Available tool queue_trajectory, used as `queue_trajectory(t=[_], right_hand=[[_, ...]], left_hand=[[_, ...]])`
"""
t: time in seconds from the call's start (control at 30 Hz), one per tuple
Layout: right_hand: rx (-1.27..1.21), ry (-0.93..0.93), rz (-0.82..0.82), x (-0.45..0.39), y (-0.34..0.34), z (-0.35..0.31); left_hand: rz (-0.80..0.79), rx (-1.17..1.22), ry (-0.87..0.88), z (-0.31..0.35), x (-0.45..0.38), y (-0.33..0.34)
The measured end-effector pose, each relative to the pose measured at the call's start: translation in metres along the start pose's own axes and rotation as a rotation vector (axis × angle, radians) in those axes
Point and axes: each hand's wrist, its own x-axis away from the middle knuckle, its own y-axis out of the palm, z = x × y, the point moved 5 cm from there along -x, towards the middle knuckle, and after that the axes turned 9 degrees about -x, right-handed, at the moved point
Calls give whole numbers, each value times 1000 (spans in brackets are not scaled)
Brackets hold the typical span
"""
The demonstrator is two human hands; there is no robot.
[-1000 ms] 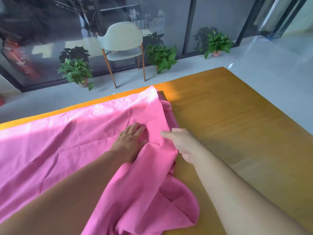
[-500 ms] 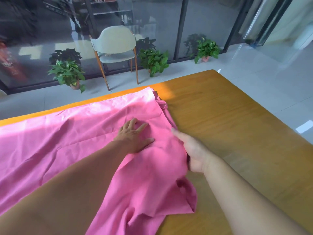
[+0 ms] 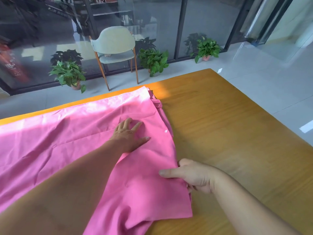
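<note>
A head-worn camera looks forward and down, close over the cloth (image 3: 67, 141) and table (image 3: 237, 133). Its wide view reaches the glass wall (image 3: 211, 22).

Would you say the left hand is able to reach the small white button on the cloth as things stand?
Probably yes: the left hand lies flat on the pink cloth, the button just right of it, nothing between.

Stretches the left arm forward and presses the left hand (image 3: 129, 135) flat, palm down, fingers straight and spread, thumb out to the right. Extends the right arm from lower right and grips the cloth (image 3: 67, 133) edge in the right hand (image 3: 194, 176), thumb straight on top pointing left, fingers curled beneath.
</note>
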Motion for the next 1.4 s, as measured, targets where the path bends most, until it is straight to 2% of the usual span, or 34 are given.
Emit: queue_trajectory(t=[0.07, 0.17, 0.27, 0.3, 0.37, 0.43, 0.47, 0.57, 0.63, 0.83, 1.0, 1.13, 1.27, 1.4], right_hand=[[8, 36, -80, 11, -4, 5], [-16, -5, -171, 23, -4, 14], [-8, -74, -214, 33, 4, 24], [60, -78, -210, 37, 9, 25], [383, -71, -196, 44, 19, 30], [716, 11, -99, 51, 21, 34], [753, 9, -38, 54, 21, 32], [543, -178, 9, 55, 19, 23], [438, -217, 10, 54, 10, 21], [358, -107, -7, 60, -10, 34], [491, 107, 7, 77, -30, 60], [433, 268, -27, 85, -43, 74], [509, 348, -66, 86, -49, 79], [610, 346, -82, 85, -50, 82]], left_hand=[[-21, -24, -8, 2, 1, -1], [-31, -13, -10, 7, 3, -7], [85, 46, 13, 18, 18, -15], [119, 60, 28, 22, 25, -17], [124, 75, 51, 27, 36, -14], [75, 92, 39, 24, 42, -10], [52, 105, 26, 21, 42, -8], [0, 101, 15, 17, 45, -2], [-17, 83, 7, 18, 48, 2], [-35, 105, -22, 18, 46, 11], [-40, 96, -4, 19, 49, 13], [-36, 66, -21, 22, 50, 18], [-33, 38, -25, 26, 52, 20], [-23, 33, -42, 32, 51, 14]])
